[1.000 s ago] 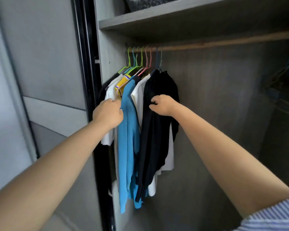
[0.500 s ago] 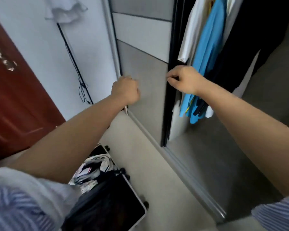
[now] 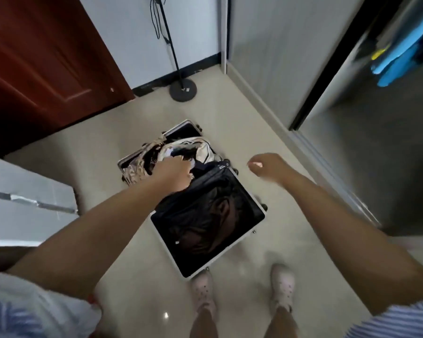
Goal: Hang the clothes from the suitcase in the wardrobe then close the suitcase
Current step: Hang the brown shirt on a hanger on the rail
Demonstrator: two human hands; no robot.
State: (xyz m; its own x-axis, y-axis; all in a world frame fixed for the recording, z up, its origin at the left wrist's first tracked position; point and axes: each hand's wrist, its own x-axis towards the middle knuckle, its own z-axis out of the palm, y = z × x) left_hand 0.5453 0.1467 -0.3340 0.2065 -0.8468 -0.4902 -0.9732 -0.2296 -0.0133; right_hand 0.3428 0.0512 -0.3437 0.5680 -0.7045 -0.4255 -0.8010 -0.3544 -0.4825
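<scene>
Here we stand at the near end of the open suitcase (image 3: 193,191) on the floor, with its long axis running away from our feet and slightly left, toward the red door (image 3: 47,57). The near half of the suitcase is dark, lined and bare; the far half still holds a heap of clothes (image 3: 181,148), pale and patterned pieces tangled together. Our left hand (image 3: 172,173) is over the hinge line, fingers pointing into the heap, which lies just beyond and under the fingertips; the fingers look bent toward the cloth, but blur keeps us from telling whether they have hold of anything. Our right hand (image 3: 266,167) hangs off the suitcase's right edge, well clear of the clothes, loosely curled and holding nothing. So the left hand is plainly the nearer one, and we judge the next garment will come up in it. The wardrobe (image 3: 376,142) stands open to the right of the suitcase, with blue garments (image 3: 398,59) hanging inside.
</scene>
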